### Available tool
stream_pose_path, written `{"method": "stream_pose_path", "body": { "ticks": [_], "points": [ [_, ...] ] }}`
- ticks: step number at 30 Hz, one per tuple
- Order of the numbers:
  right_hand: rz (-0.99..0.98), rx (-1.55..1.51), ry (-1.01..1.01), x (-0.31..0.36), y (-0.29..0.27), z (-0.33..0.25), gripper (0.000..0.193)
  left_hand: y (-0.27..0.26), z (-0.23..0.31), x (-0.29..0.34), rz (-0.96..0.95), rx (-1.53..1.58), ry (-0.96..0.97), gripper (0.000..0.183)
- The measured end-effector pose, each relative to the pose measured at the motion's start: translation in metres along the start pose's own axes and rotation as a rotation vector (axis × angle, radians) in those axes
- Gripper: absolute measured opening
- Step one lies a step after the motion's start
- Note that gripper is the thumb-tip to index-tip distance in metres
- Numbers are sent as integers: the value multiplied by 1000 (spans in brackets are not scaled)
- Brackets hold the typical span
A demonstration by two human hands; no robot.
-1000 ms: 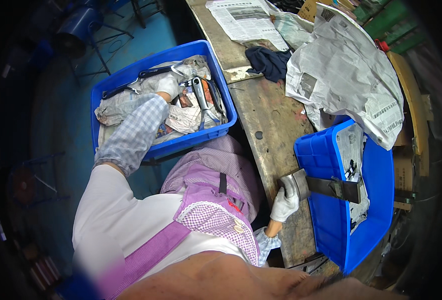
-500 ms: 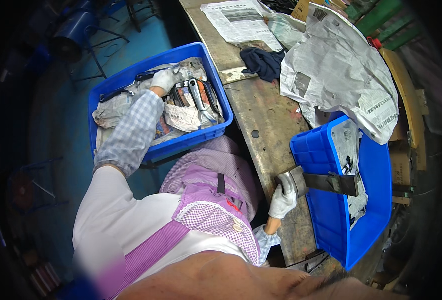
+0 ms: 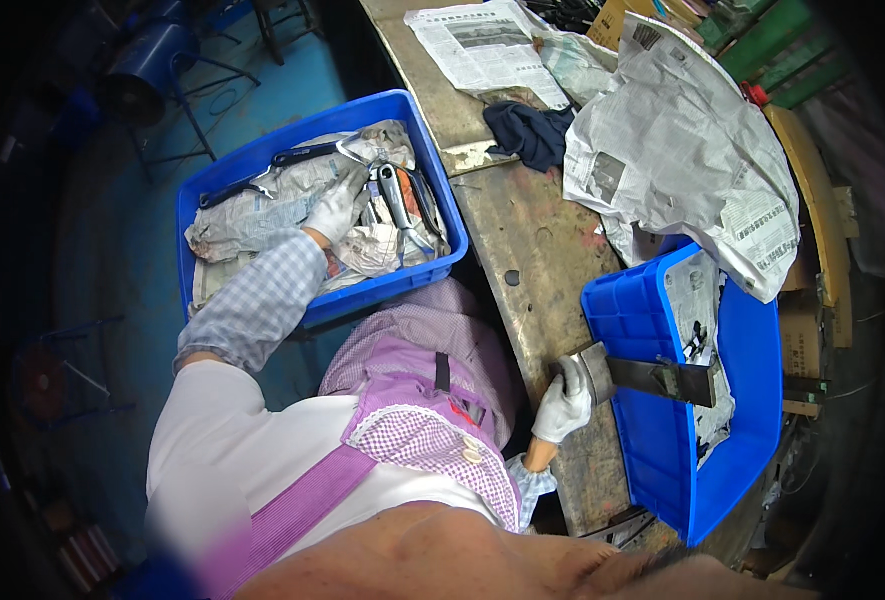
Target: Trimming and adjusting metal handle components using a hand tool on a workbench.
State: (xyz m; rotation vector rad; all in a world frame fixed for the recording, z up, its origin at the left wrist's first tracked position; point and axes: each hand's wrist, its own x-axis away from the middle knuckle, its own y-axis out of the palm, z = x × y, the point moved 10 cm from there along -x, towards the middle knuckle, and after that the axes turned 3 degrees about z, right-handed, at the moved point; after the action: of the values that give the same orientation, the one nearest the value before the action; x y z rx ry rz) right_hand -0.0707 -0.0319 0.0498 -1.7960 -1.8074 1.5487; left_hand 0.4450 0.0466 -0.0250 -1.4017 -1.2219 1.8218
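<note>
Head view: silver lever (image 3: 395,198), long axis roughly forward, rounded end foremost

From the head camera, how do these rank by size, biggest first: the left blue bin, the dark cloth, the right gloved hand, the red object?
1. Left blue bin
2. Dark cloth and right gloved hand: too alike to rank
3. Red object

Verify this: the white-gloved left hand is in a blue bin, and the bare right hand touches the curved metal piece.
The right hand isn't bare: the head view shows it gloved in white. It does touch the curved metal piece, and the gloved left hand is in a blue bin.
</note>
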Motion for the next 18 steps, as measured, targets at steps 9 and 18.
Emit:
{"method": "stream_pose_path", "body": {
  "ticks": [9, 18],
  "points": [
    [-389, -173, 14, -1, -25, 11, 23, 2, 33, 4, -365, 400, 203, 51],
    [-169, 144, 435, -136, -272, 199, 33, 16, 38, 11, -475, 236, 539, 52]
  ]
}}
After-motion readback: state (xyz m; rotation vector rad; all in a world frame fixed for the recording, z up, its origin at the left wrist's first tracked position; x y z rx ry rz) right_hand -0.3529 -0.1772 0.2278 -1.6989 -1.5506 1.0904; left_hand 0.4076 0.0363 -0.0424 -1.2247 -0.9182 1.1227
